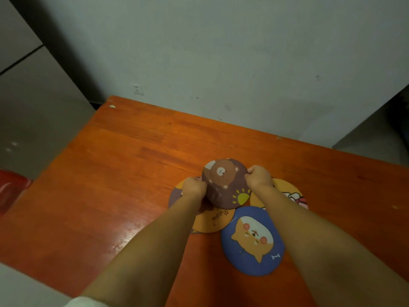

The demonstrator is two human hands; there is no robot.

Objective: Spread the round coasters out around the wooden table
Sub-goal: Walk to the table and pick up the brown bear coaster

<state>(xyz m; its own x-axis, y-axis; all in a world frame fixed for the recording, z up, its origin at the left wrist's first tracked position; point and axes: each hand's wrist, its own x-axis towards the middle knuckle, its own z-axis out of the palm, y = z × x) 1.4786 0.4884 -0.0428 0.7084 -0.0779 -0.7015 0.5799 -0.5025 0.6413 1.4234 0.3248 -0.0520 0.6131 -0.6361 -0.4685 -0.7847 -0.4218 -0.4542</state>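
A brown round coaster with a bear face (225,185) is held up off the wooden table (132,165), bent between both hands. My left hand (193,187) grips its left edge and my right hand (259,176) grips its right edge. Under it lie an orange "Meow" coaster (218,219), a blue coaster with a fox-like dog (252,240), an orange coaster (290,193) on the right and a brown-edged one (174,194) partly hidden by my left arm. These overlap in a cluster.
The table's far edge meets a pale wall (221,52) with a socket (138,89). A red seat (11,187) stands off the left edge. Bare wood stretches left and behind the cluster.
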